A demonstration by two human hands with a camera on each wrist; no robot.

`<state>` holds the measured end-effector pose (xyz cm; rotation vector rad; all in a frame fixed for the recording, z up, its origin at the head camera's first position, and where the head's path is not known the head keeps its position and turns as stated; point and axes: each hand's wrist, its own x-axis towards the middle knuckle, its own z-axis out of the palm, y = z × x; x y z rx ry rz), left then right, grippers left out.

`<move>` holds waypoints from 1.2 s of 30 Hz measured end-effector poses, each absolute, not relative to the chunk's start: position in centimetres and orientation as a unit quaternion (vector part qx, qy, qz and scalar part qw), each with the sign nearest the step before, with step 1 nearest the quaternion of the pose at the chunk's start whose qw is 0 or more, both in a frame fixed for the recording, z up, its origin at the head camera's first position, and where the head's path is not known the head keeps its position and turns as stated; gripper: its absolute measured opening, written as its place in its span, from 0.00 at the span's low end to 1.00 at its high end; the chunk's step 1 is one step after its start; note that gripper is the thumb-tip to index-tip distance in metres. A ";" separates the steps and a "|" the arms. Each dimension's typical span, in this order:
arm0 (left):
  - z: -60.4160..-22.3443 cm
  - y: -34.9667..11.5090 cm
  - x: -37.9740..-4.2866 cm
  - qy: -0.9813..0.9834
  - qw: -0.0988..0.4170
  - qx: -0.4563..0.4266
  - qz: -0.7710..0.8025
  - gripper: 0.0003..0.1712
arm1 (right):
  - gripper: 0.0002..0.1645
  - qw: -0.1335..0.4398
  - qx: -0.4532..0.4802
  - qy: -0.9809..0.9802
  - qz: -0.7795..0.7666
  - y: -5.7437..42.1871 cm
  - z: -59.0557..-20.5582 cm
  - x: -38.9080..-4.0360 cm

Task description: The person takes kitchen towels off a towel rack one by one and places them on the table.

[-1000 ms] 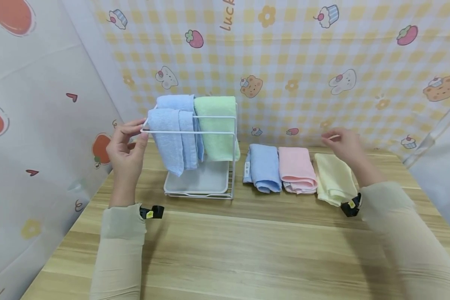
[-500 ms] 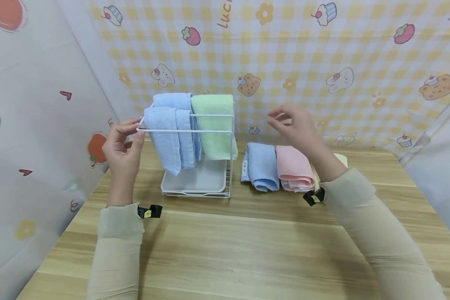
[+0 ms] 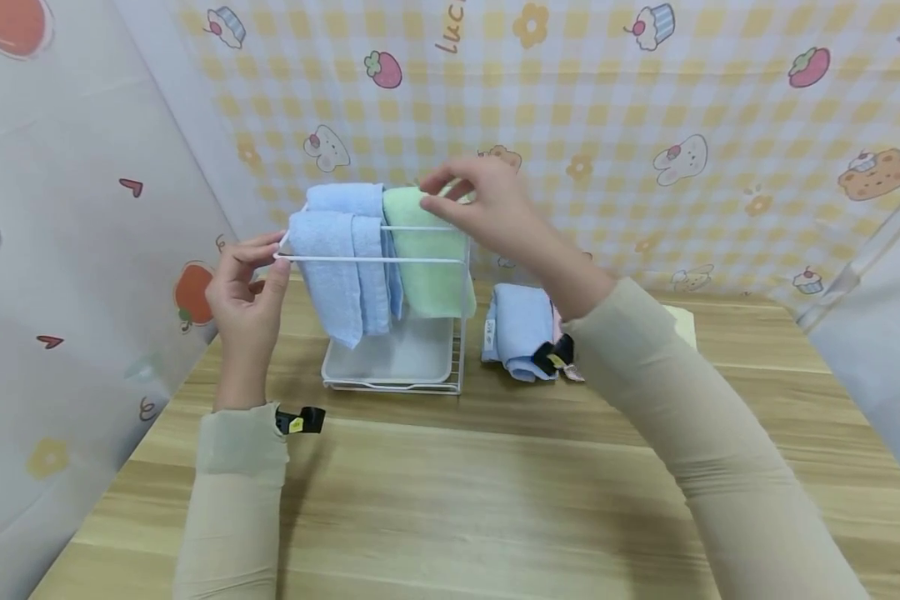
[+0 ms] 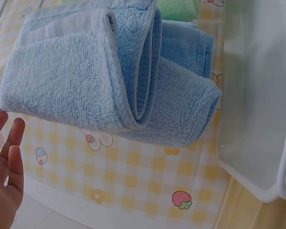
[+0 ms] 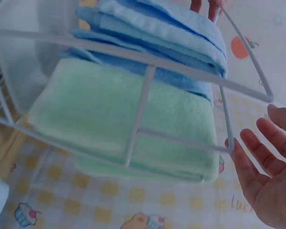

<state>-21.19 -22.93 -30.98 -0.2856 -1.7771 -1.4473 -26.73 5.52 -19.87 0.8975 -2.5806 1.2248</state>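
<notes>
A white wire rack (image 3: pixel 420 261) stands on the table, with two blue towels draped over its left side, a front towel (image 3: pixel 326 267) and a rear towel (image 3: pixel 345 197). Beside them hangs a green towel (image 3: pixel 427 287). My left hand (image 3: pixel 244 292) pinches the rack's front left corner between thumb and fingers; the left wrist view shows its fingertips by the bar end, near the blue towel (image 4: pixel 62 81). Above the rack's right end is my right hand (image 3: pixel 495 204), thumb and fingers apart around the top bars. Whether it touches a bar is unclear in the right wrist view.
A white tray (image 3: pixel 405 358) sits in the rack's base. Right of the rack lies a folded blue towel (image 3: pixel 521 317). The pink towel (image 3: pixel 557 314) and yellow towel (image 3: pixel 682 323) are mostly covered by my right arm. A patterned curtain (image 3: pixel 615 108) hangs behind the table.
My right hand has moved left from above the yellow towel to the rack's top right end. My left hand has stayed at the rack's corner, and the towels hang as before.
</notes>
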 end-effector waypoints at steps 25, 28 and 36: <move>-31.0 -22.7 -21.8 -0.669 0.416 -0.114 -0.605 0.10 | 0.18 -0.035 0.397 -0.840 0.369 -2.6 -19.8 -29.1; -31.0 -22.7 -21.8 -0.670 0.415 -0.113 -0.605 0.09 | 0.20 -0.033 0.402 -0.845 0.351 -2.7 -20.0 -29.1; -31.2 -22.7 -21.8 -0.664 0.418 -0.117 -0.610 0.09 | 0.28 -0.053 0.409 -0.862 0.294 -3.0 -20.2 -29.1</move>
